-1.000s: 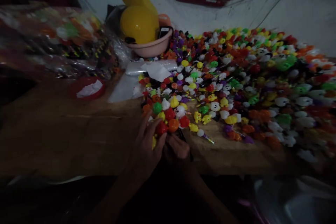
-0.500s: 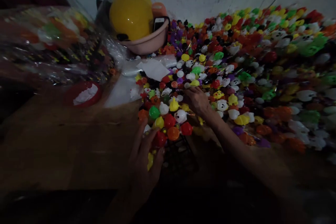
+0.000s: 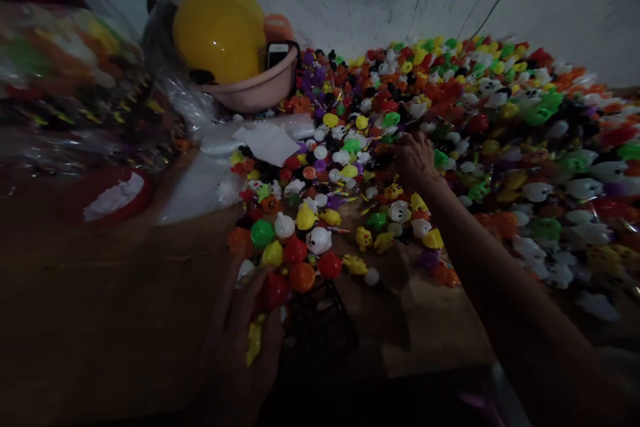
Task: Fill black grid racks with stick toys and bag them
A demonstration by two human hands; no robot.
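Dimly lit, yellow plastic toy point(image 3: 254, 343) within curved left hand point(image 3: 234, 333), lower frame left of centre, near black grid tray point(image 3: 325, 330), right hand point(image 3: 414, 159) among heaped character toys point(image 3: 543, 107), right of centre, cannot tell either grip

Pink basin point(image 3: 253, 97) holding yellow rounded object point(image 3: 220, 37) and phone point(image 3: 277, 56); red dish point(image 3: 147, 199) with white paper point(image 3: 115, 199).
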